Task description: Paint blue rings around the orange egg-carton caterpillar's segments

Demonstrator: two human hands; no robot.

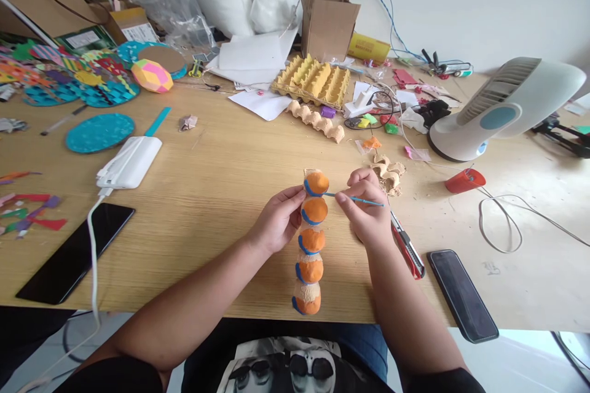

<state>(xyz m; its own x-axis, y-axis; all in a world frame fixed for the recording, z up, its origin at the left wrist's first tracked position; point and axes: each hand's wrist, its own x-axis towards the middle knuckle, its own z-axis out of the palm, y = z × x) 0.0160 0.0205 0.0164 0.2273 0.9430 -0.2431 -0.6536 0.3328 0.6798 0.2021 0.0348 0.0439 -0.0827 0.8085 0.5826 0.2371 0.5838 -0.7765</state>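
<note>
Pale wall (442, 6) behind wooden table (221, 153)

L hand (280, 219) w/ org/blu bumpy strip (312, 241) | R hand (369, 212) w/ blu stick (369, 201)

Soft, bright light pales the tabletop (534, 172) toward 3 o'clock as wide-angle distortion stretches the fan (498, 98) near 2 o'clock.

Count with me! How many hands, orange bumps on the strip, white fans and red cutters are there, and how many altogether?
Hands: 2, a left hand and a right hand
Orange bumps on the strip: 5
White fan: 1
Red cutter: 1
Total: 9
</note>
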